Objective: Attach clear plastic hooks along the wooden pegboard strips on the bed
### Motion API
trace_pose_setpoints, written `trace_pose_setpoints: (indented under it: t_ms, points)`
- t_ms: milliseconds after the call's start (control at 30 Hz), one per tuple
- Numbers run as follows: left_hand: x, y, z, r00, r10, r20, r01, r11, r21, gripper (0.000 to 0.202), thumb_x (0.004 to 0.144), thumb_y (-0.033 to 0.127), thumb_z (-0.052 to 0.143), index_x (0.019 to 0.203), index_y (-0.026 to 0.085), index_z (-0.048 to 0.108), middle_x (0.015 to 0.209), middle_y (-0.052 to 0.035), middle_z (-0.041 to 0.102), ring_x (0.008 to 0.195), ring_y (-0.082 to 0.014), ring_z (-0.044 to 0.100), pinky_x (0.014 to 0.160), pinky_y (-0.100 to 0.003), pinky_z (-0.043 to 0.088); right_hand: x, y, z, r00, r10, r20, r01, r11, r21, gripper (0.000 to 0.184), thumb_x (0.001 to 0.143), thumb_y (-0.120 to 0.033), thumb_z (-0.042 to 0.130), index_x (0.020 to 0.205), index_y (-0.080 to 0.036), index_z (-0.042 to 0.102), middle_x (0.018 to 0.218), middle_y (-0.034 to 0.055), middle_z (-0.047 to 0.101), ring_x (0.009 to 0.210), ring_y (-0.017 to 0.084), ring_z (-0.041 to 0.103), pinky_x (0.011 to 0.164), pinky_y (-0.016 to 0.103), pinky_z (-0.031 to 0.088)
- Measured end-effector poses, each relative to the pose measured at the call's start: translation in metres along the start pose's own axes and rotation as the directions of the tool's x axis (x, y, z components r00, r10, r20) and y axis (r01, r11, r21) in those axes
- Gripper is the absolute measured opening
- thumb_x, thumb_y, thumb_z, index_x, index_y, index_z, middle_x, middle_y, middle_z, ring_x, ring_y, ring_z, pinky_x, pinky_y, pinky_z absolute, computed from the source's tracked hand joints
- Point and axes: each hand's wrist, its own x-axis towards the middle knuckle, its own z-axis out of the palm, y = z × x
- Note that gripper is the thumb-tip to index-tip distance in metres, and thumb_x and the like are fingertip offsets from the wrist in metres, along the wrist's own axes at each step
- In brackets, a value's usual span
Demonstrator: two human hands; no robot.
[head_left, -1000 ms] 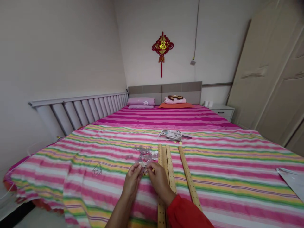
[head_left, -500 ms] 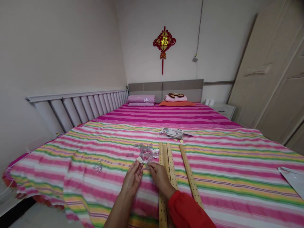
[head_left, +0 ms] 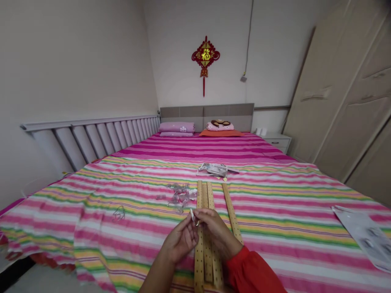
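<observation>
My left hand (head_left: pixel 180 242) and my right hand (head_left: pixel 218 231) meet above the near end of the wooden slats (head_left: pixel 204 228). Together they pinch a small clear plastic piece with a metal hook (head_left: pixel 194 217) between their fingertips. The right arm wears a red sleeve (head_left: pixel 253 272). Three long perforated wooden slats lie side by side on the striped bedspread (head_left: pixel 128 195), running away from me. Just left of the slats lies a heap of small clear plastic bags (head_left: pixel 181 194).
More clear packets (head_left: pixel 215 169) lie beyond the slats' far ends. A printed sheet (head_left: pixel 365 236) rests at the bed's right edge. Pillows (head_left: pixel 177 128) sit at the headboard, a padded rail (head_left: pixel 100 138) runs along the left, a wardrobe (head_left: pixel 345 93) stands right.
Both hands lifted from the heap of bags and drew back toward me over the slats, now holding a small hooked piece. The camera view shifted slightly right.
</observation>
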Motion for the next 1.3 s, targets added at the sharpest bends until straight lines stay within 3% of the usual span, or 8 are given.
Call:
trace_pose_setpoints:
  t_ms: [333, 467, 567, 700, 833, 967, 1067, 1300]
  points:
    - [0.005, -0.064, 0.023, 0.969, -0.236, 0.068, 0.235, 0.972, 0.013, 0.013, 0.089, 0.016, 0.052, 0.078, 0.012, 0.06, 0.061, 0.0003, 0.066, 0.053, -0.0076, 0.061, 0.055, -0.019, 0.042, -0.048, -0.02, -0.057, 0.997, 0.082, -0.016, -0.079, 0.986, 0.145, 0.022, 0.057, -0.031, 0.083, 0.063, -0.014, 0.069, 0.054, -0.0011, 0.063, 0.052, 0.008, 0.053, 0.054, 0.021, 0.036]
    - [0.007, -0.082, 0.037, 0.986, -0.16, 0.053, 0.144, 0.964, 0.224, 0.007, 0.082, 0.019, 0.063, 0.081, 0.012, 0.061, 0.067, -0.0009, 0.066, 0.057, -0.0063, 0.06, 0.053, -0.016, 0.041, -0.059, -0.025, -0.079, 0.997, 0.044, -0.067, -0.036, 0.991, 0.126, 0.025, 0.058, -0.033, 0.083, 0.065, -0.015, 0.067, 0.053, -0.0024, 0.061, 0.048, 0.008, 0.05, 0.051, 0.021, 0.036]
    - [0.012, -0.09, 0.042, 0.999, 0.017, 0.029, -0.028, 0.903, 0.428, 0.014, 0.078, 0.025, 0.067, 0.081, 0.012, 0.062, 0.072, -0.0031, 0.067, 0.064, -0.0081, 0.062, 0.057, -0.017, 0.043, -0.063, -0.028, -0.099, 0.987, 0.023, -0.157, -0.013, 0.998, 0.061, 0.027, 0.055, -0.035, 0.083, 0.065, -0.015, 0.067, 0.053, -0.0026, 0.06, 0.047, 0.007, 0.049, 0.048, 0.02, 0.033]
    - [0.023, -0.097, 0.039, 0.971, 0.239, 0.026, -0.196, 0.723, 0.663, 0.017, 0.073, 0.028, 0.069, 0.077, 0.014, 0.062, 0.077, -0.0038, 0.068, 0.071, -0.0106, 0.062, 0.069, -0.021, 0.046, -0.068, -0.02, -0.128, 0.956, 0.011, -0.292, -0.034, 0.997, -0.073, 0.028, 0.055, -0.038, 0.08, 0.059, -0.014, 0.065, 0.046, -0.0029, 0.057, 0.043, 0.007, 0.045, 0.044, 0.021, 0.029]
    - [0.033, -0.106, 0.03, 0.893, 0.39, 0.226, -0.363, 0.326, 0.873, 0.019, 0.075, 0.031, 0.061, 0.084, 0.015, 0.065, 0.082, -0.0051, 0.068, 0.081, -0.0172, 0.062, 0.076, -0.029, 0.047, -0.071, 0.001, -0.146, 0.917, 0.069, -0.393, -0.119, 0.988, -0.103, 0.023, 0.056, -0.034, 0.075, 0.053, -0.015, 0.061, 0.041, -0.0031, 0.055, 0.039, 0.007, 0.042, 0.041, 0.021, 0.026]
    - [0.034, -0.113, 0.025, 0.811, 0.429, 0.399, -0.435, -0.015, 0.9, 0.024, 0.082, 0.027, 0.047, 0.092, 0.017, 0.066, 0.096, -0.0078, 0.069, 0.094, -0.0204, 0.061, 0.088, -0.034, 0.045, -0.071, 0.018, -0.15, 0.892, 0.096, -0.442, -0.157, 0.982, -0.103, 0.02, 0.054, -0.03, 0.071, 0.049, -0.016, 0.059, 0.038, -0.0033, 0.052, 0.037, 0.006, 0.039, 0.04, 0.021, 0.023]
    - [0.034, -0.115, 0.024, 0.806, 0.406, 0.432, -0.425, -0.112, 0.898, 0.027, 0.083, 0.025, 0.043, 0.095, 0.017, 0.066, 0.1, -0.0095, 0.069, 0.097, -0.0211, 0.061, 0.092, -0.036, 0.044, -0.067, 0.022, -0.147, 0.878, 0.087, -0.47, -0.152, 0.983, -0.102, 0.02, 0.054, -0.03, 0.068, 0.045, -0.016, 0.057, 0.037, -0.0035, 0.051, 0.036, 0.006, 0.037, 0.04, 0.022, 0.022]
    - [0.042, -0.119, 0.017, 0.798, 0.359, 0.484, -0.443, -0.193, 0.875, 0.033, 0.083, 0.02, 0.038, 0.1, 0.016, 0.067, 0.102, -0.0108, 0.068, 0.099, -0.0209, 0.06, 0.094, -0.037, 0.044, -0.061, 0.027, -0.141, 0.863, 0.042, -0.503, -0.123, 0.984, -0.128, 0.019, 0.05, -0.027, 0.067, 0.039, -0.018, 0.055, 0.035, -0.0034, 0.049, 0.038, 0.008, 0.038, 0.043, 0.024, 0.025]
